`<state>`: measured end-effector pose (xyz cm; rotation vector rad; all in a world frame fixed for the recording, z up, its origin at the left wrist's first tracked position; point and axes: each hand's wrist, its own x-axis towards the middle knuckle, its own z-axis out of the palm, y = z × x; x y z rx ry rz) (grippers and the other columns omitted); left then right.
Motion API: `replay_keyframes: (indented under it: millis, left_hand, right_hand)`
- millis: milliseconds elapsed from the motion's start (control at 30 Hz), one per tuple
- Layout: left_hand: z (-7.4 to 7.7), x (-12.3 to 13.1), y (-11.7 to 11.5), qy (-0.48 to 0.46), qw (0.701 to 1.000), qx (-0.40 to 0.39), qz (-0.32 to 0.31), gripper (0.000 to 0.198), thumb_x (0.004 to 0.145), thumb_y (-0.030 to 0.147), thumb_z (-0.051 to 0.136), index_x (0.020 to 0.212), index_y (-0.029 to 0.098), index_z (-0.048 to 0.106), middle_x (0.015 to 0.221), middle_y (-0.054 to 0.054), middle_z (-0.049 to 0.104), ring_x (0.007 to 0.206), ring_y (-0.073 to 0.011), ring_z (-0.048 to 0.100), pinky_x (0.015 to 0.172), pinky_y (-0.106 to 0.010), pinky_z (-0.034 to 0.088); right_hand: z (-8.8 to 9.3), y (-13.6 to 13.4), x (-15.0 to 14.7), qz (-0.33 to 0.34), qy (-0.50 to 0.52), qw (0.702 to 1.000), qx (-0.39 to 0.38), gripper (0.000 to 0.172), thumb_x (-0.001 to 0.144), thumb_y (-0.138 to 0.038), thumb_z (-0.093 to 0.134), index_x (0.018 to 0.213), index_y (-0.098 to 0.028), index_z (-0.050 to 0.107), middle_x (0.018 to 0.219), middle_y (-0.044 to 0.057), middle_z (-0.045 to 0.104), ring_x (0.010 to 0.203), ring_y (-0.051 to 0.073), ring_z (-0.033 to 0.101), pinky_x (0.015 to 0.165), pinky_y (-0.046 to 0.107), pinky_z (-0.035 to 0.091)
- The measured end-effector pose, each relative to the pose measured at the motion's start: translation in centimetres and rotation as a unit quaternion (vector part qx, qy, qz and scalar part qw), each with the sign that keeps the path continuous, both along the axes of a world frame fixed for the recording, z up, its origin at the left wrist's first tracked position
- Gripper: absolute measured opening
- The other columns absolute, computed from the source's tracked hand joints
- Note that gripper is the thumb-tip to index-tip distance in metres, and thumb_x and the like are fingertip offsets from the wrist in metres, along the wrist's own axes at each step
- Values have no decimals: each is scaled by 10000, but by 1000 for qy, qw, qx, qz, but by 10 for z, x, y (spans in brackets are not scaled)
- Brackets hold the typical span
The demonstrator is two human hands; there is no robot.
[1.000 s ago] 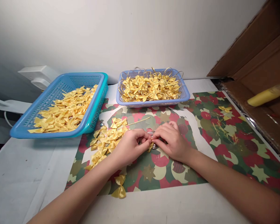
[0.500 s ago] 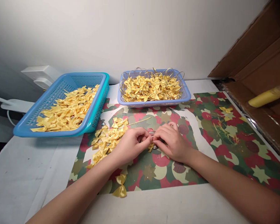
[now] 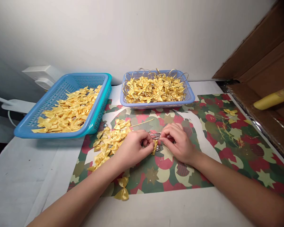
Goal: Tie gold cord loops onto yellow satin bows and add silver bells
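Note:
Over the patterned mat, my left hand (image 3: 138,145) is closed in a pinch on a small yellow ribbon bow (image 3: 154,148), mostly hidden by the fingertips. A round silver bell (image 3: 158,148) hangs beside it. My right hand (image 3: 176,142) pinches a thin gold cord (image 3: 152,133) that runs from the bow. Behind the fingers lies a grey metal tool (image 3: 156,135), perhaps scissors, partly covered by my right hand. Several loose yellow bows (image 3: 113,138) are heaped left of my left hand, and a single one (image 3: 123,189) lies near the mat's front edge.
Stacked blue baskets (image 3: 94,123) at left hold many bows. A lilac basket (image 3: 156,105) at the back holds bows with gold cord loops. Cord scraps (image 3: 227,134) litter the mat's (image 3: 262,151) right side. An open cardboard box (image 3: 255,60) stands at right.
My hands have moved slightly apart, the right one shifting to the right. More of the bow, the bell and the metal tool now shows between them.

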<state>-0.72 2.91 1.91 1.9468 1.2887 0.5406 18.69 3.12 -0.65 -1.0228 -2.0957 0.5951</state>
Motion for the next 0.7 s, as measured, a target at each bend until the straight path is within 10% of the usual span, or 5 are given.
replay_keyframes:
  millis: [700]
  left_hand:
    - [-4,0,1,-50,998,18,-37,119,776,109,606,808,179,698,783,-15,617,678,-126,562,605,-230,428]
  right_hand:
    - [7,4,-7,-23,32,999,-15,155,923,-153,513,785,-218,487,755,-7,585,744,164,536,733,331,374]
